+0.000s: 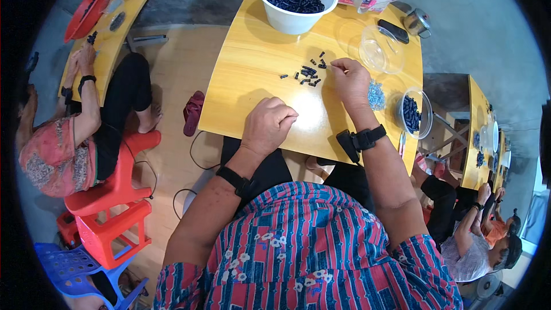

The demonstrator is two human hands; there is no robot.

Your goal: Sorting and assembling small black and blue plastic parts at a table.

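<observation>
My left hand [267, 127] is closed above the near edge of the yellow table [247, 63], thumb and forefinger pressed together. Whatever those fingers hold, if anything, is too small to make out. Just right of a loose group of small black cylindrical parts [309, 72], my right hand [351, 84] is also closed in a pinch, and its fingertips do not show clearly what is between them. Beside that wrist lies a heap of tiny clear-bluish pieces [376, 96]. Further right, a clear plastic tub [426, 116] contains more of the black parts.
A white bowl [290, 24] full of black parts stands at the far side. Near it are a pink bag [376, 0], a dark phone-like case [393, 31], a metal mug [417, 23] and a clear round dish [381, 51]. Other people sit at tables left and right.
</observation>
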